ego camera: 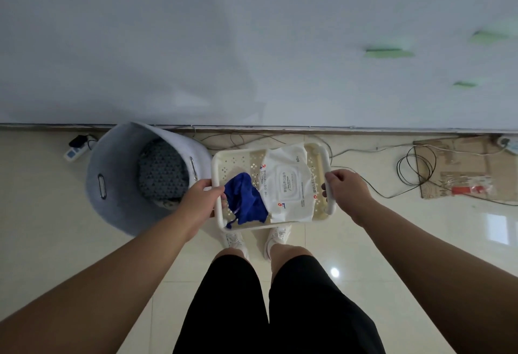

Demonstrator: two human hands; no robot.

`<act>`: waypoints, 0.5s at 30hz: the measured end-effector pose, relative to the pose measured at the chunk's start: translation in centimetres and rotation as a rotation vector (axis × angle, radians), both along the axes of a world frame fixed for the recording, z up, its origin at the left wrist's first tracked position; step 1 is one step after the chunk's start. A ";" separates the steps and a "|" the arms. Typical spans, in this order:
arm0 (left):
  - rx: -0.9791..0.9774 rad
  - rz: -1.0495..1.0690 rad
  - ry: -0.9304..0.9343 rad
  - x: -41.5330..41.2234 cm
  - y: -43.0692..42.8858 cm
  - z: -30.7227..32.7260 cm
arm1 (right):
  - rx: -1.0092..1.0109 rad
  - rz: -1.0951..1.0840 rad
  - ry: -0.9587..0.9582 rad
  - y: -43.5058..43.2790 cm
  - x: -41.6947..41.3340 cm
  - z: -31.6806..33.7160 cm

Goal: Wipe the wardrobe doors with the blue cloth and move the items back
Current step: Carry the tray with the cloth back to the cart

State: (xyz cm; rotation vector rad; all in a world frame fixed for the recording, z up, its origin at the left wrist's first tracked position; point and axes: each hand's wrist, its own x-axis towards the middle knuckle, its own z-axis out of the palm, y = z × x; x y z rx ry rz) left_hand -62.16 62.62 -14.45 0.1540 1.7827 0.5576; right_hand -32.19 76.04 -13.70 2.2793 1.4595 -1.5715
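Note:
I hold a white perforated plastic basket (pixel 232 161) above the floor, just in front of the pale wardrobe doors (pixel 252 45). My left hand (pixel 203 196) grips its left rim and my right hand (pixel 346 188) grips its right handle. Inside lie the crumpled blue cloth (pixel 246 199) at the left front and a white pack of wet wipes (pixel 288 182) in the middle.
A grey felt laundry bin (pixel 112 177) with dark patterned fabric inside stands on the tiled floor at the left, touching the basket's side. A power strip (pixel 73 151) lies beyond it. Cables (pixel 414 168) and flat cardboard (pixel 462 168) lie to the right. My feet are under the basket.

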 end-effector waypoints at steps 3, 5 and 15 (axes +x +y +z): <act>0.032 0.040 -0.043 -0.4 -2.2 3.6 | 0.029 0.074 -0.006 -0.8 -0.3 4.2; 0.053 0.080 -0.068 -0.6 -3.9 5.7 | 0.052 0.128 -0.006 -1.3 -0.6 6.9; 0.082 0.335 -0.055 2.7 -12.2 11.9 | 0.070 0.422 0.025 -2.2 -1.8 12.6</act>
